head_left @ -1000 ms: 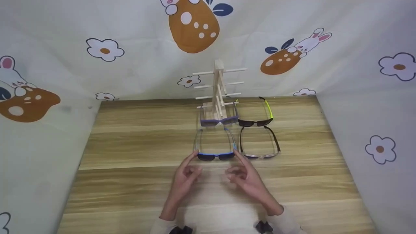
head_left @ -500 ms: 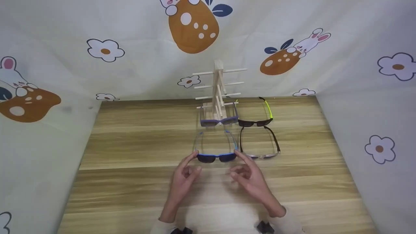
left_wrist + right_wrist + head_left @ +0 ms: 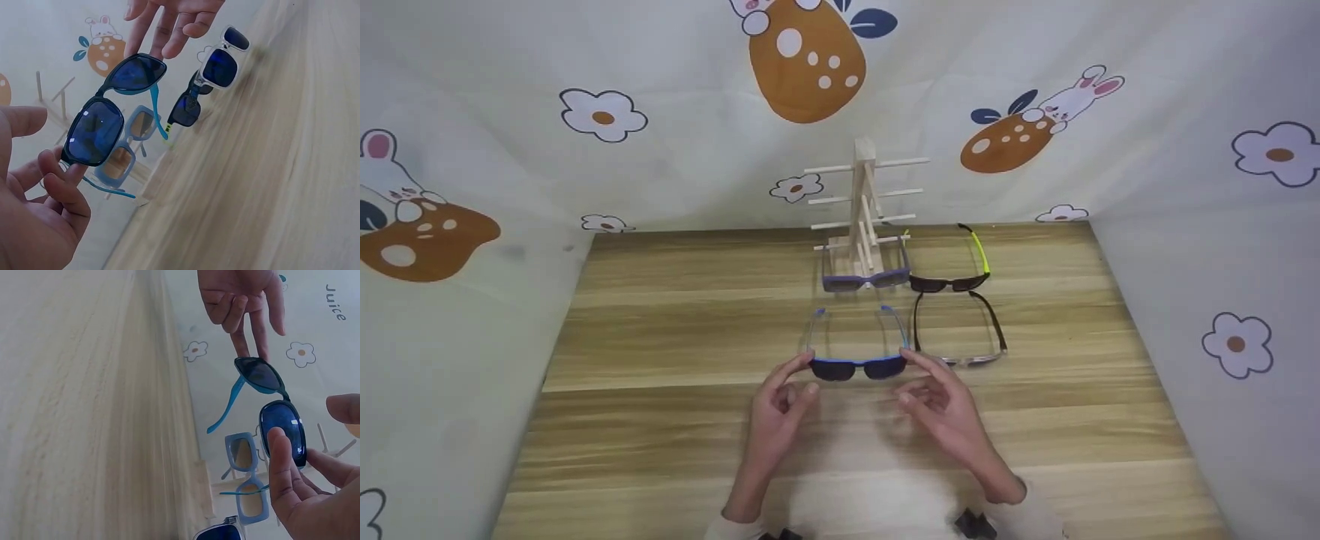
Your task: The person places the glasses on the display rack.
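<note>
Blue-and-black sunglasses with dark lenses are between my two hands, temples unfolded toward the back. My left hand holds them by the left hinge with its fingers, its thumb apart from the frame. At the other hinge my right hand holds them the same way; in the right wrist view a bent finger overlaps the lens. Behind them, purple-blue sunglasses stand in front of the wooden glasses rack. Clear-framed sunglasses with dark temples lie on the right, close to my right fingertips.
Black sunglasses with yellow-green temples lie at the back right, beside the rack. Bare pegs stick out from the rack on both sides. Printed cloth walls enclose the wood-grain table at the back and sides.
Both hands have drawn the blue-and-black sunglasses a little toward me, and the lenses now tilt more into view. The other sunglasses and the rack have stayed put.
</note>
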Demonstrator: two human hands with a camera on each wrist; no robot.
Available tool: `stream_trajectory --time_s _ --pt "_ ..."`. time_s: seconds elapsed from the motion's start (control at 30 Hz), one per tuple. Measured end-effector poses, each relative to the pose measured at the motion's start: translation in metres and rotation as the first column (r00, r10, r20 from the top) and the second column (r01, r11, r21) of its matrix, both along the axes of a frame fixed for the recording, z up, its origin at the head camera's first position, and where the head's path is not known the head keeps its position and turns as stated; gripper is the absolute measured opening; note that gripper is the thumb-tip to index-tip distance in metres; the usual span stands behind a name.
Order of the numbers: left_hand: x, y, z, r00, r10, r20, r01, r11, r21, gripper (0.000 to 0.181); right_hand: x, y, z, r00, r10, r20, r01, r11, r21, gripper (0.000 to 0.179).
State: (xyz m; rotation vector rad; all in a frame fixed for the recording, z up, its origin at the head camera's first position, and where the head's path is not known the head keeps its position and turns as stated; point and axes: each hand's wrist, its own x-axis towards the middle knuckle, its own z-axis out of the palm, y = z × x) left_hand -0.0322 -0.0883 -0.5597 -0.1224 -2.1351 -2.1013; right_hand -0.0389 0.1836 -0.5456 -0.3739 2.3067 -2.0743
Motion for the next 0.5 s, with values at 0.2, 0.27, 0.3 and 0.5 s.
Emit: stream_trajectory --time_s 0.2,0.27,0.3,0.5 --pt "0.002 0.000 0.007 0.999 0.014 -0.043 -0.013 1.000 0.014 0.041 0.000 0.001 0.004 0.997 -0.013 -0.072 0.011 1.000 -0.024 0.053" --pt "0.002 0.001 0.009 0.999 0.017 -0.045 -0.017 1.000 0.014 0.040 0.000 0.002 0.004 0.995 -0.023 -0.093 0.020 0.999 -0.037 0.051" --pt "0.003 0.001 0.010 0.999 0.019 -0.043 -0.018 1.000 0.014 0.040 0.000 0.002 0.004 0.994 -0.028 -0.102 0.024 0.999 -0.047 0.050" --pt "0.005 0.003 0.016 0.998 0.015 -0.054 -0.015 1.000 0.008 0.039 -0.002 0.004 0.004 0.985 -0.054 -0.161 0.037 0.993 -0.111 0.045"
